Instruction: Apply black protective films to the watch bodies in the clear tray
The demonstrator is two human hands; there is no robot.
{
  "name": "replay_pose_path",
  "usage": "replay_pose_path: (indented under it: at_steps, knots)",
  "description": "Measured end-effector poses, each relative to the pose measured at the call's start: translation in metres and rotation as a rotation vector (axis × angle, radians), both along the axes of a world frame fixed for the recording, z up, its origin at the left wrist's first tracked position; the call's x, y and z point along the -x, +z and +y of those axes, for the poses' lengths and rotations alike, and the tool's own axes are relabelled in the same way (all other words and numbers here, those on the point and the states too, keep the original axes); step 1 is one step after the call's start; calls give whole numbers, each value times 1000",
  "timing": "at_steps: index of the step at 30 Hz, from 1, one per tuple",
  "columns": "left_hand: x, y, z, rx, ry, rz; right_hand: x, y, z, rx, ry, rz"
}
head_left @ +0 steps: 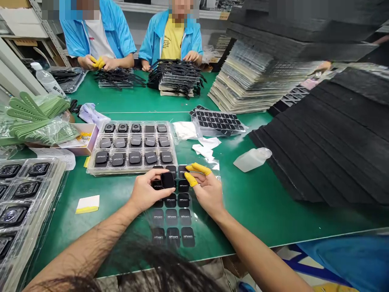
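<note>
My left hand (148, 188) grips a black square smartwatch body (167, 180) by its edges, glossy face up, between thumb and fingers. Under both hands lies a clear sheet of black square stickers (172, 217) printed with white "HiFuture" lettering. My right hand (205, 184) wears yellow finger cots on its thumb and index finger. Those two fingertips stand a little apart at the right edge of a sticker (182, 171) in an upper row; whether they touch it is unclear. Beyond my left hand sits a clear tray (130, 169) of watch bodies, most with a printed black cover on top.
Another tray of watches (45, 194) stands at left, near green straps (39, 117). A white bottle (252, 159), paper scraps (206, 148) and a bagged sticker stack (219, 121) lie ahead. Black foam sheets (319, 142) lean at right. Two co-workers (170, 36) handle black straps opposite.
</note>
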State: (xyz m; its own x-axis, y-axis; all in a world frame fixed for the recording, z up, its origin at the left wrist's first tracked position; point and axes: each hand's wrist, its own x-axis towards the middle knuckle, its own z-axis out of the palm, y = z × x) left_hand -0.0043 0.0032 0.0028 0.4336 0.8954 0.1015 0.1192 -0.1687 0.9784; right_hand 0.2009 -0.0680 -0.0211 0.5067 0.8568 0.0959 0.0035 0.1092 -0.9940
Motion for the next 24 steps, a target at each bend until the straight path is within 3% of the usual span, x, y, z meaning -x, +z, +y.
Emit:
replay_pose_path:
  at_steps: [7, 24]
  knots:
    - [2, 2, -3, -73, -10, 65, -1, 5, 0, 35, -73, 133]
    - [1, 2, -2, -79, -16, 77, 1, 3, -3, -69, -128, 1]
